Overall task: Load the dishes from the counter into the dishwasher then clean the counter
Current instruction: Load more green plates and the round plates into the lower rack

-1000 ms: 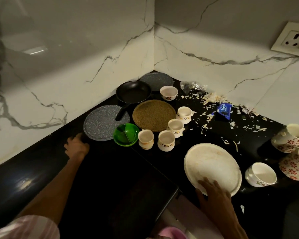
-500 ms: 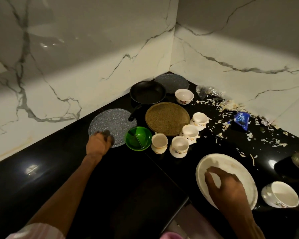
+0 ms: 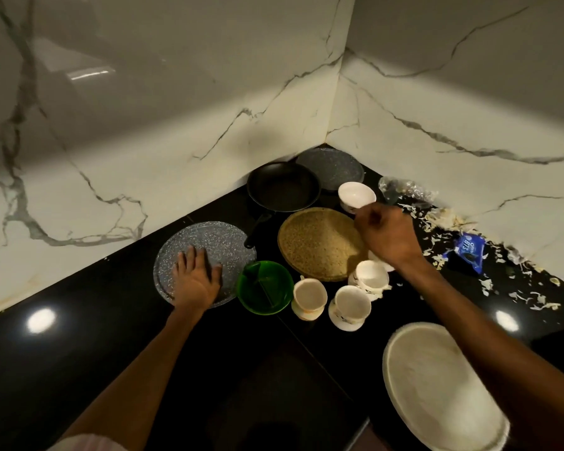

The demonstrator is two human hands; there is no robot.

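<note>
A glossy black desk (image 3: 79, 369) is wrapping round a corner of white marble-veined wall (image 3: 144, 141), and the dishes are crowding its inner corner. Largest is the round white plate (image 3: 437, 392), lying flat at the near right edge. The speckled grey plate (image 3: 209, 242) is sitting by the left wall, with a second speckled grey plate (image 3: 332, 167) deep in the corner. A round woven mat (image 3: 316, 242) is lying flat in the middle. The black frying pan (image 3: 282, 187) is resting just beside the corner plate — its handle is running toward the near left. A green plastic bowl (image 3: 264, 288) is standing between the near grey plate and three white cups (image 3: 349, 304), all mouth-up. A small white bowl (image 3: 355, 195) is sitting behind the mat. A blue wrapper (image 3: 469, 250) reading "Oreo Bits" is lying amid pale scraps (image 3: 518, 294) along the right wall.

The left hand (image 3: 196, 278) is lying flat and spread on the near grey plate. The right hand (image 3: 388, 236) is curled loosely at the small bowl's rim — whether it is gripping anything, I cannot tell.
</note>
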